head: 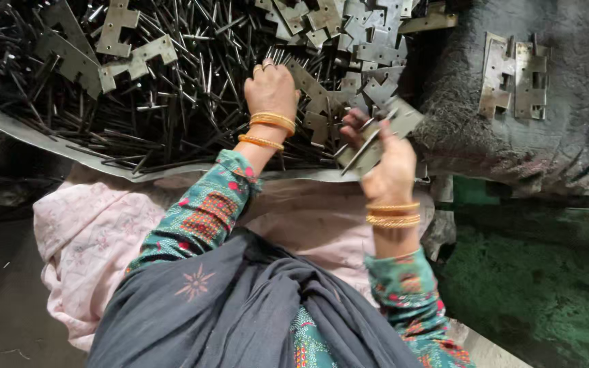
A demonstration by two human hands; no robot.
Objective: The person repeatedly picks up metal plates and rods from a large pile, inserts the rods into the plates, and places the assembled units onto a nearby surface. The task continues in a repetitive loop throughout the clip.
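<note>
Lower centre of the frame: dark grey shawl (240, 307) draped over the person's lap, with pale pink printed cloth (97, 232) beneath it at lower left. Teal patterned sleeves on both forearms; gold bangles at each wrist.

Centre right: right hand (390, 167), raised off the pile, fingers closed around a hinge leaf (383, 136) of dull grey metal, held tilted, with a thin metal pin (363, 153) lying slantwise across it in the same grasp.

Centre: left hand (270, 88), back up, fingers curled down into the heap of pins (172, 88) where it meets the hinge leaves; whether it grips a piece cannot be told, as the fingertips are hidden.

Upper left to upper centre: the heap itself, many slim dark metal pins lying crisscross on a pale sheet (42, 140), with a few flat hinge leaves on top at upper left.

Upper centre: pile of loose hinge leaves (356, 41), overlapping, just beyond both hands.

Upper right: two assembled hinges (516, 75) lying side by side on a rough dark grey surface (581, 129), well apart from the hands.

Lower right: green floor (547, 293).
</note>
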